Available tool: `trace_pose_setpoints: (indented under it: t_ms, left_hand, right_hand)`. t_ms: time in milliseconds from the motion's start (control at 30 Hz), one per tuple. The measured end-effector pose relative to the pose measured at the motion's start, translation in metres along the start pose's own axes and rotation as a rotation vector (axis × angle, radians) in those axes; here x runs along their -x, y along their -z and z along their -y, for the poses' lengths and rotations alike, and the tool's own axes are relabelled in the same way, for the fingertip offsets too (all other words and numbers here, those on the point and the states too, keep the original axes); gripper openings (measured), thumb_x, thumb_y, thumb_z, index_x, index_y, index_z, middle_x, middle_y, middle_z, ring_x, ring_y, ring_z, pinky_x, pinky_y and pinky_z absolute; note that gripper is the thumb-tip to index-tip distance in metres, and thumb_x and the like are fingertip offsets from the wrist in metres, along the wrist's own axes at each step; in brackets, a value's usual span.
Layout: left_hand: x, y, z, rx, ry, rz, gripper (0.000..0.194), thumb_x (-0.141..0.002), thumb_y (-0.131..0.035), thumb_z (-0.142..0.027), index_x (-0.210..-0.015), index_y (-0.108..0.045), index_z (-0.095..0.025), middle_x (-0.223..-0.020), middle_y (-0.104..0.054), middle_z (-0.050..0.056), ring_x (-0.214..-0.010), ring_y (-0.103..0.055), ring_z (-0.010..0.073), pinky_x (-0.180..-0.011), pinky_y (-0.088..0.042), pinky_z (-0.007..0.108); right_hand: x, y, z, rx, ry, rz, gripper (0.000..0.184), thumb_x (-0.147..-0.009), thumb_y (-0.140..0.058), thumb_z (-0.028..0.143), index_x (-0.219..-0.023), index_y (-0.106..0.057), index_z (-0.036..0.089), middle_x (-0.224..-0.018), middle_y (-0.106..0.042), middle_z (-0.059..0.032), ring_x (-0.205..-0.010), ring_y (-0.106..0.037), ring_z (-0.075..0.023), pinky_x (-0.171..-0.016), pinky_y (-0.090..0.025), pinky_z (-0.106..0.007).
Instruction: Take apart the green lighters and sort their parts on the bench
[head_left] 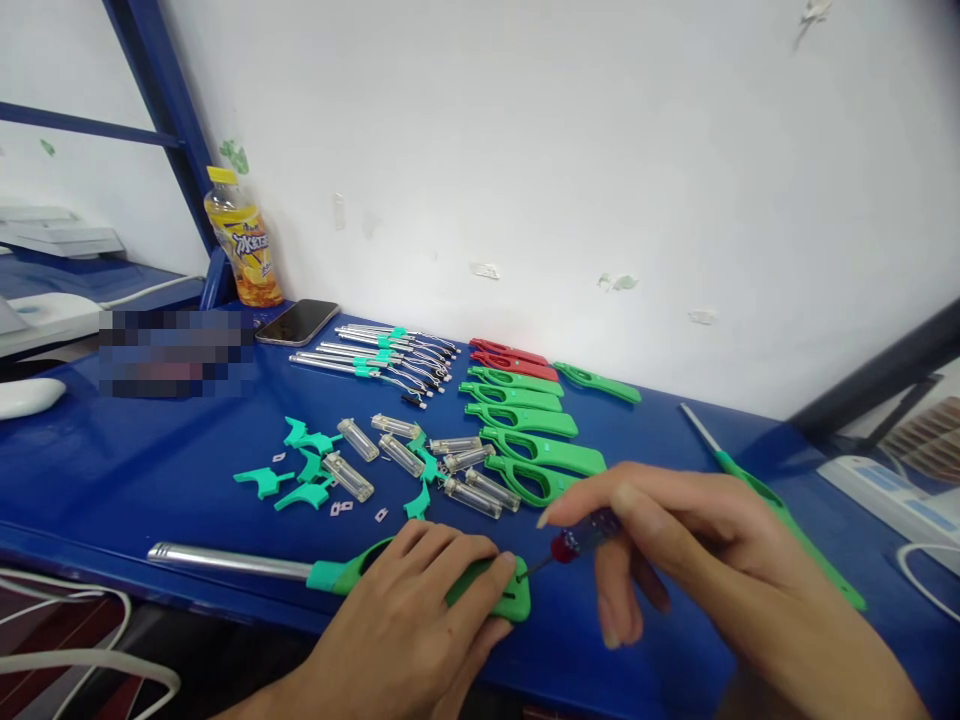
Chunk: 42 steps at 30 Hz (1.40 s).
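My left hand (pixel 427 610) is closed around the green handle of a long-necked lighter (pixel 517 600), pressing it down at the table's front edge. The lighter's silver tube (pixel 232 562) points left. In my right hand (pixel 675 550) is a small screwdriver (pixel 581 537) with a clear handle and a red collar. Its thin shaft slants down left, and the tip meets the butt end of the green handle, by a small hole. My left fingers hide most of the handle's middle.
Behind lie green handle shells (pixel 536 452), red shells (pixel 517 362), clear fuel tanks (pixel 349 477), teal triggers (pixel 304 495) and metal tubes with wires (pixel 337 362). Another lighter (pixel 787 520) lies right, near a white device (pixel 892 500). A phone (pixel 298 322) and drink bottle (pixel 244 245) stand back left.
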<state>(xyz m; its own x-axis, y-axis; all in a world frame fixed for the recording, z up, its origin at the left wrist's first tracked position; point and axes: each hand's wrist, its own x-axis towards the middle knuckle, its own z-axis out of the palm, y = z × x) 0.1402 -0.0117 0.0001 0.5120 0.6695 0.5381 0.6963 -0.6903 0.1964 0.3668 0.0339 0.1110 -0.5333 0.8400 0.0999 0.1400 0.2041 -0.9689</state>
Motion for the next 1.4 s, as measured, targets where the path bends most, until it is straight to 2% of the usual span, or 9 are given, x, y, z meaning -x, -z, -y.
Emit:
trace_pose_setpoints:
  t_ms: [267,433,600,700,867,1033,1100,1267,1400]
  left_hand:
    - [0.001,-0.001,0.000,0.005,-0.003,-0.064,0.027,-0.119,-0.048,-0.024,-0.136,-0.067,-0.018,-0.116,-0.079,0.003,-0.095,-0.073,0.0236,-0.086,-0.057,0.041]
    - [0.001,-0.003,-0.001,0.005,0.007,-0.056,0.028,-0.119,-0.048,-0.025,-0.138,-0.067,-0.018,-0.119,-0.078,0.005,-0.097,-0.073,0.0242,-0.086,-0.057,0.041]
    - [-0.002,-0.002,-0.003,-0.016,0.003,-0.069,0.032,-0.121,-0.041,-0.027,-0.136,-0.068,-0.018,-0.117,-0.079,0.003,-0.096,-0.073,0.0236,-0.087,-0.057,0.041]
    - [-0.001,-0.002,-0.003,-0.018,0.004,-0.067,0.034,-0.122,-0.038,-0.029,-0.137,-0.068,-0.019,-0.118,-0.079,0.003,-0.097,-0.074,0.0230,-0.088,-0.056,0.041]
    - [0.000,-0.003,-0.002,-0.006,0.009,-0.061,0.031,-0.121,-0.042,-0.026,-0.135,-0.069,-0.019,-0.116,-0.079,0.003,-0.095,-0.073,0.0233,-0.087,-0.056,0.041]
    - [0.000,-0.003,-0.001,0.009,0.005,-0.059,0.027,-0.118,-0.048,-0.025,-0.135,-0.069,-0.018,-0.117,-0.078,0.005,-0.095,-0.072,0.0237,-0.084,-0.058,0.041]
    - [0.000,-0.002,-0.001,0.011,0.003,-0.053,0.026,-0.118,-0.050,-0.024,-0.135,-0.068,-0.018,-0.119,-0.078,0.004,-0.096,-0.073,0.0236,-0.085,-0.058,0.041]
    - [-0.001,-0.001,-0.001,-0.017,0.001,-0.071,0.029,-0.120,-0.045,-0.025,-0.137,-0.067,-0.018,-0.118,-0.079,0.004,-0.096,-0.073,0.0240,-0.086,-0.057,0.042]
    - [-0.001,-0.002,-0.002,-0.018,0.006,-0.064,0.031,-0.121,-0.042,-0.027,-0.135,-0.068,-0.019,-0.118,-0.079,0.003,-0.096,-0.073,0.0234,-0.086,-0.056,0.042]
  right_hand:
    - [0.000,0.001,-0.001,0.191,0.007,-0.190,0.036,-0.093,-0.088,0.051,-0.073,-0.074,0.024,-0.066,-0.066,0.0023,-0.056,-0.052,-0.0101,-0.051,-0.044,-0.018]
    - [0.005,-0.001,-0.002,0.169,0.084,-0.153,0.017,-0.095,-0.088,0.049,-0.097,-0.085,0.033,-0.060,-0.055,0.0068,-0.053,-0.050,-0.0092,-0.051,-0.043,-0.018]
    - [0.008,0.001,-0.002,0.195,0.083,-0.180,0.030,-0.099,-0.081,0.061,-0.086,-0.090,0.035,-0.064,-0.073,0.0016,-0.051,-0.061,-0.0093,-0.052,-0.049,-0.018]
    - [0.008,0.006,-0.002,0.145,0.043,-0.145,0.030,-0.103,-0.078,0.058,-0.089,-0.090,0.034,-0.057,-0.069,0.0027,-0.054,-0.066,-0.0103,-0.055,-0.053,-0.016]
    - [0.003,0.006,-0.003,0.048,-0.085,-0.110,0.031,-0.090,-0.092,0.056,-0.086,-0.080,0.027,-0.055,-0.062,0.0058,-0.045,-0.050,-0.0062,-0.044,-0.040,-0.014]
    - [0.001,-0.001,-0.002,0.065,-0.038,-0.149,0.032,-0.090,-0.093,0.050,-0.082,-0.074,0.026,-0.056,-0.053,0.0086,-0.047,-0.044,-0.0059,-0.047,-0.038,-0.016]
    - [0.005,-0.001,-0.004,0.065,-0.048,-0.122,0.026,-0.092,-0.091,0.053,-0.091,-0.081,0.028,-0.055,-0.054,0.0087,-0.043,-0.045,-0.0061,-0.047,-0.041,-0.019]
    - [0.017,0.004,-0.009,0.139,-0.037,-0.177,0.034,-0.101,-0.078,0.062,-0.092,-0.088,0.030,-0.057,-0.068,0.0013,-0.049,-0.058,-0.0115,-0.048,-0.044,-0.022]
    - [0.013,0.005,-0.005,0.016,-0.100,-0.079,0.037,-0.100,-0.078,0.063,-0.092,-0.085,0.028,-0.054,-0.065,0.0026,-0.049,-0.057,-0.0105,-0.049,-0.044,-0.020]
